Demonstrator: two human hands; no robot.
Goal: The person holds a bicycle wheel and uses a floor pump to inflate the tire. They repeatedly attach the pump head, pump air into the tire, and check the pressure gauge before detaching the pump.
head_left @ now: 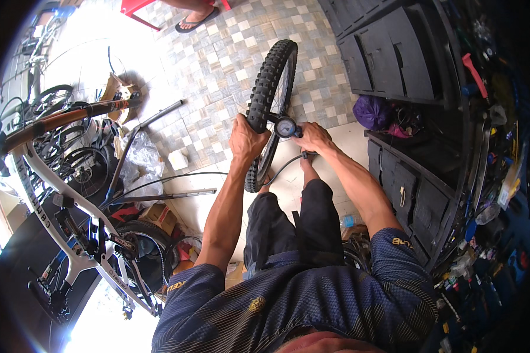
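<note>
A bicycle wheel with a black knobby tire [265, 85] stands upright in front of me, its top leaning slightly right. My left hand [248, 139] is closed around the tire on its near left side. In my right hand [314, 138] is a tire inflator with a round dial gauge [285, 127], held against the wheel near the rim. A black air hose [285, 168] runs from near the right hand down past the wheel. My fingers partly hide the inflator's grip, and its joint with the valve cannot be made out.
To the left, a white bicycle frame [70, 191] stands amid bike parts, with a black tube [153, 117] nearby. Black drawer cabinets [388, 59] line the right, beside a purple bag [372, 113]. Another person's sandaled foot [197, 19] rests on the tiled floor by a red stool [138, 8].
</note>
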